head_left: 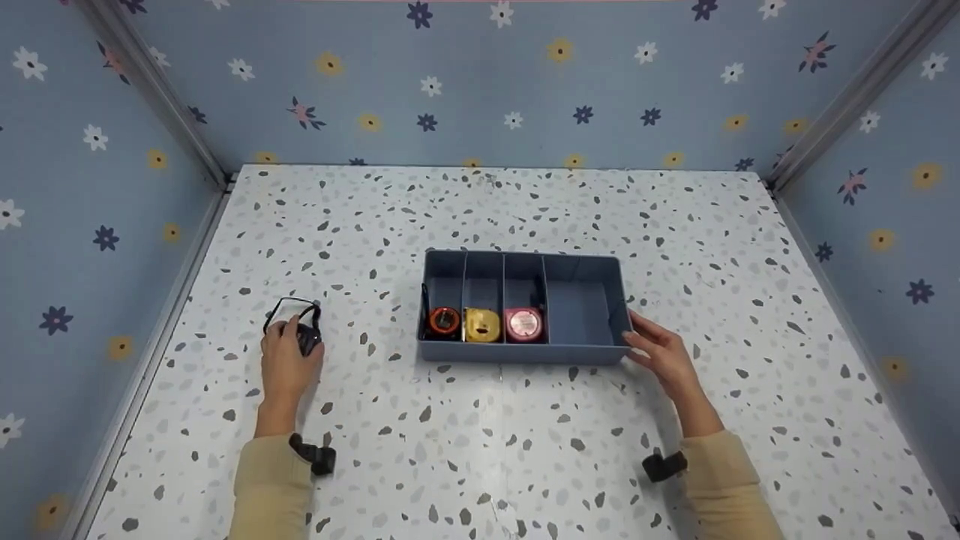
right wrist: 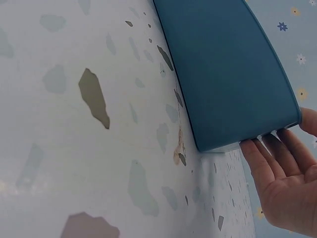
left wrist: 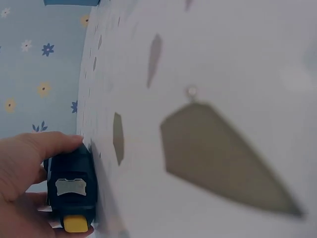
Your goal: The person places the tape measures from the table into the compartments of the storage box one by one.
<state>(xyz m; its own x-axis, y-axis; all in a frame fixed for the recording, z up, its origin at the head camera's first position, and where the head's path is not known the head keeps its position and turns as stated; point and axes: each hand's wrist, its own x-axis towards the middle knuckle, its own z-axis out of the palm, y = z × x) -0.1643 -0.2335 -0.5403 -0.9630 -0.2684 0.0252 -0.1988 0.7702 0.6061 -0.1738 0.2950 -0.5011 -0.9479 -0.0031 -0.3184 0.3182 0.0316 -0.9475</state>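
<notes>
My left hand (head_left: 286, 367) grips a dark tape measure (head_left: 307, 341) on the table, left of the box; its black cord loop lies beyond the fingers. In the left wrist view, that tape measure (left wrist: 72, 166) shows a metal plate and a yellow part, with thumb and fingers on opposite sides. At the right end of a blue-grey divided box (head_left: 525, 355), my right hand (head_left: 666, 360) holds the wall, fingers outside and thumb near the rim. Three compartments each contain a tape measure: orange and black (head_left: 444, 321), yellow (head_left: 482, 327) and pink (head_left: 523, 324). The wide right compartment (head_left: 577, 311) shows its bare floor.
A white speckled table (head_left: 480, 435) carries everything. Blue flowered panels (head_left: 480, 82) stand at the back and both sides, with metal frame posts (head_left: 157, 82) at the corners. Dark wrist mounts (head_left: 322, 460) sit on both sleeves.
</notes>
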